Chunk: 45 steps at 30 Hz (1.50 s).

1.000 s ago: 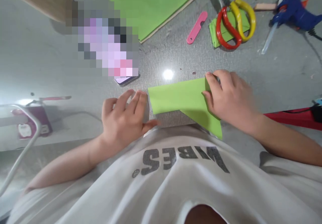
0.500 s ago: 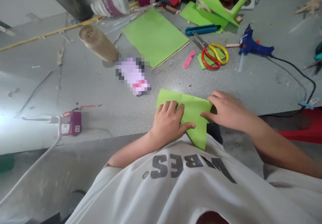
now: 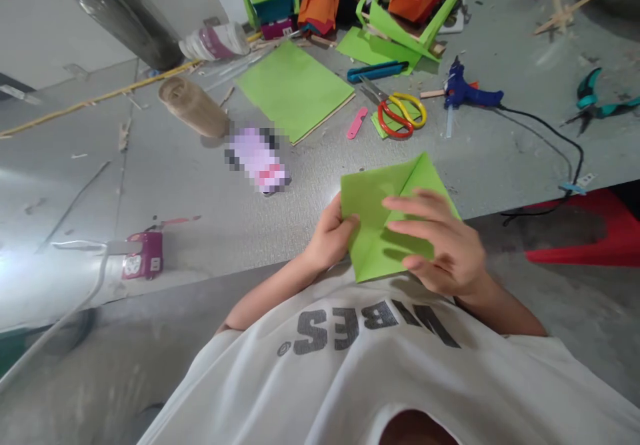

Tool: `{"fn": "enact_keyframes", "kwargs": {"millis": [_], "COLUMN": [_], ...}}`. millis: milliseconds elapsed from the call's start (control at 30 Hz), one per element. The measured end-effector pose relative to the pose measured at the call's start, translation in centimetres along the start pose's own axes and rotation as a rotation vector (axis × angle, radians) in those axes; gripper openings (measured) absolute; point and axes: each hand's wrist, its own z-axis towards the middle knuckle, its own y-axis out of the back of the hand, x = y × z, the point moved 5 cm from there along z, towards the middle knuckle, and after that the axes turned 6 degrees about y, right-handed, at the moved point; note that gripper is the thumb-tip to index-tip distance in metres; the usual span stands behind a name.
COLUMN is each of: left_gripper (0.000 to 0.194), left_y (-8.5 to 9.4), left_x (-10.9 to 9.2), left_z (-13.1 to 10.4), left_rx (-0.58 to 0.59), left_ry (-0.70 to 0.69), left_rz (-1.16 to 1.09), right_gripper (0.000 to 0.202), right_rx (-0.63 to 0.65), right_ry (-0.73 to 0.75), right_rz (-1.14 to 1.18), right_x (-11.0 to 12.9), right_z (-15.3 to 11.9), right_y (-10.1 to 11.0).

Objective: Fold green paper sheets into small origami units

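Note:
A green sheet of paper [image 3: 373,205] with diagonal creases is spread out at the table's front edge, just over my shirt. My left hand [image 3: 333,235] grips its left edge, thumb on top and the other fingers underneath. Over the right part of the sheet hovers my right hand [image 3: 443,241], fingers spread apart and slightly blurred; I cannot tell whether it touches the paper. Beyond the sheet lie scissors [image 3: 400,115] with red and yellow handles, resting on small green paper pieces, and a pink flat tool [image 3: 357,123] beside them.
A stack of green paper [image 3: 295,91], a teal cutter [image 3: 377,71] and a blue glue gun [image 3: 470,91] with a cord lie farther back. Pliers [image 3: 595,105] are at the right. A pixelated lilac object [image 3: 257,158] and a brown roll [image 3: 193,108] lie left. Small paper chairs [image 3: 410,18] stand behind.
The green paper has been unfolded from a folded shape into a creased sheet. My left hand has moved to its edge, and my right hand has let go and opened over it.

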Motion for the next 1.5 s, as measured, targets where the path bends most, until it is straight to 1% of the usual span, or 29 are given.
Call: {"fn": "enact_keyframes", "kwargs": {"millis": [67,100,133,167,233,267,300,333,400,433,467,500,567,633,667,733,767,800,867,900,967,1033,1100,1133,1233,1300,1367,1500], "left_gripper": [0.046,0.047,0.048,0.048,0.049,0.05,0.05,0.05,0.045,0.042,0.041,0.041,0.043,0.05,0.057,0.079,0.089,0.094,0.091,0.086,0.073,0.067,0.067,0.066,0.061,0.058,0.055,0.055], "left_y": [0.5,0.8,1.0,1.2,1.4,1.4,1.3,1.1,0.6,0.2,-0.1,-0.3,-0.6,-0.7,-0.7,-0.7,-0.7,-0.7,-0.5,-0.3,0.2,0.7,1.1,1.3,1.9,2.3,2.8,4.3], "left_x": [0.2,0.2,0.1,-0.1,-0.4,-0.6,-0.7,-0.7,-0.5,-0.3,-0.1,0.1,0.4,0.5,0.4,-0.1,-0.6,-1.0,-1.7,-2.0,-2.2,-2.4,-2.8,-3.1,-3.6,-3.9,-4.2,-4.8], "left_z": [0.4,0.7,0.9,1.2,1.5,1.5,1.4,1.2,0.7,0.3,0.0,-0.3,-0.9,-1.3,-1.4,-1.6,-1.6,-1.7,-1.7,-1.7,-1.7,-1.5,-1.4,-1.3,-1.3,-1.3,-1.3,-1.2], "left_rx": [-0.044,-0.063,-0.087,-0.11,-0.148,-0.162,-0.168,-0.167,-0.135,-0.108,-0.081,-0.056,-0.02,0.005,0.018,0.03,0.023,0.003,-0.088,-0.155,-0.291,-0.375,-0.399,-0.403,-0.424,-0.447,-0.466,-0.472], "left_ry": [0.077,0.1,0.116,0.128,0.14,0.144,0.152,0.167,0.221,0.252,0.279,0.301,0.325,0.331,0.319,0.238,0.168,0.091,-0.032,-0.063,-0.066,-0.051,-0.05,-0.056,-0.07,-0.082,-0.096,-0.156], "left_rz": [-0.117,-0.156,-0.188,-0.218,-0.271,-0.293,-0.312,-0.326,-0.344,-0.35,-0.358,-0.367,-0.379,-0.377,-0.374,-0.367,-0.357,-0.336,-0.263,-0.225,-0.166,-0.133,-0.108,-0.095,-0.051,-0.022,0.002,0.048], "right_gripper": [0.049,0.042,0.036,0.032,0.022,0.019,0.031,0.053,0.101,0.114,0.115,0.112,0.103,0.098,0.096,0.093,0.092,0.091,0.092,0.094,0.094,0.091,0.085,0.082,0.064,0.055,0.054,0.056], "right_rx": [-0.3,-0.477,-0.654,-0.812,-0.886,-0.901,-0.827,-0.72,-0.584,-0.536,-0.541,-0.581,-0.711,-0.805,-0.849,-0.908,-0.925,-0.927,-0.898,-0.873,-0.816,-0.769,-0.735,-0.738,-0.8,-0.798,-0.724,-0.579], "right_ry": [0.135,0.179,0.152,0.105,-0.077,-0.136,-0.242,-0.369,-0.464,-0.527,-0.568,-0.579,-0.601,-0.597,-0.572,-0.505,-0.47,-0.442,-0.409,-0.401,-0.407,-0.432,-0.471,-0.487,-0.495,-0.487,-0.496,-0.488], "right_rz": [-0.324,-0.431,-0.473,-0.44,-0.228,-0.112,0.001,0.113,0.227,0.305,0.36,0.373,0.296,0.197,0.147,0.051,0.008,-0.028,-0.073,-0.084,-0.089,-0.074,-0.043,-0.033,-0.051,-0.071,-0.03,0.16], "right_x": [-0.3,-0.8,-1.7,-3.0,-6.2,-7.4,-8.6,-9.6,-10.0,-10.1,-10.0,-9.8,-9.7,-9.7,-9.6,-9.4,-9.3,-9.2,-9.1,-9.1,-9.2,-9.3,-9.1,-8.9,-7.7,-6.8,-6.4,-6.4], "right_z": [-1.6,-2.6,-3.7,-4.8,-6.2,-6.8,-7.0,-7.0,-6.8,-6.5,-6.1,-5.6,-4.4,-3.3,-2.9,-2.5,-2.5,-2.7,-3.2,-3.5,-4.1,-4.5,-4.6,-4.5,-4.1,-3.7,-3.1,-1.8], "right_y": [2.9,4.5,6.0,7.3,8.6,8.7,8.1,7.0,4.2,2.6,1.2,0.1,-1.3,-1.9,-2.0,-2.0,-2.1,-2.2,-2.6,-2.8,-3.0,-3.0,-2.9,-2.8,-2.3,-2.0,-1.7,-0.8]}}
